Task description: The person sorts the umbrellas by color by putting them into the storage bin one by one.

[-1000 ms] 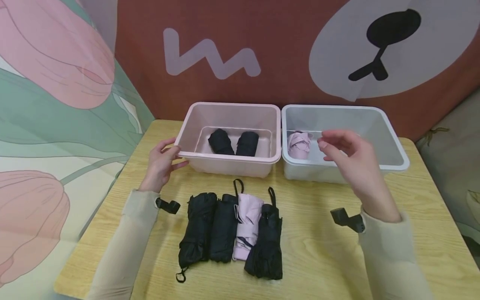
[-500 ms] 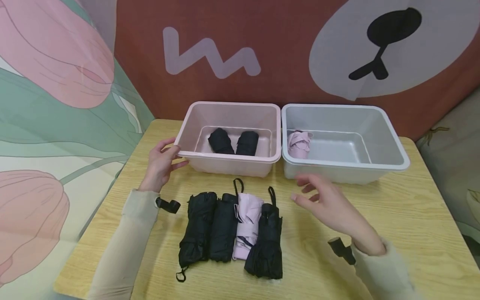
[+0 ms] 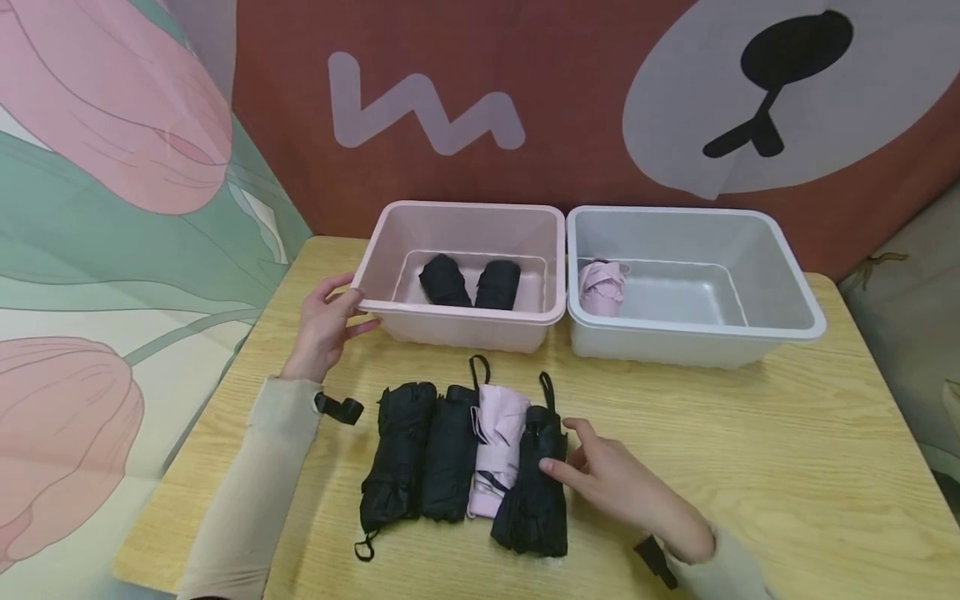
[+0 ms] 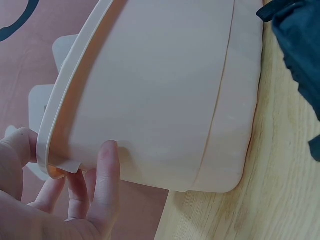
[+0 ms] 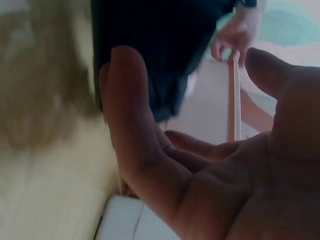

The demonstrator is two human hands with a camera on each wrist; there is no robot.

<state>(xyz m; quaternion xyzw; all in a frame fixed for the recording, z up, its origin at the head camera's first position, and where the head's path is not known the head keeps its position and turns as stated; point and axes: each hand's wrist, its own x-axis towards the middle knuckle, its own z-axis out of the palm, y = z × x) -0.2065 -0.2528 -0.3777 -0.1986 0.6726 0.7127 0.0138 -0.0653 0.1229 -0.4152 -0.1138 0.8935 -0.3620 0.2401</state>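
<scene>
My left hand (image 3: 322, 331) holds the near left corner of the pink plastic bin (image 3: 457, 327), thumb at the rim and fingers below it against the wall (image 4: 150, 100). My right hand (image 3: 618, 487) is at the rightmost folded black umbrella (image 3: 534, 500), thumb over its upper side and fingers spread along its right edge. In the right wrist view that umbrella (image 5: 155, 35) lies beyond my parted thumb and forefinger. Left of it in the row are a folded pink umbrella (image 3: 497, 450) and two black umbrellas, one in the middle (image 3: 448, 458) and one at the end (image 3: 397, 450).
Two rolled black umbrellas (image 3: 498, 285) lie inside the pink bin. Beside it stands a pale grey bin (image 3: 697, 333) with one folded pink umbrella (image 3: 602, 287) at its left end. Both bins stand on the wooden table (image 3: 787, 450) against a printed backdrop (image 3: 570, 100).
My right hand has come down from over the grey bin, toward me and to the left, to the rightmost black umbrella. My left hand has stayed at the pink bin's corner.
</scene>
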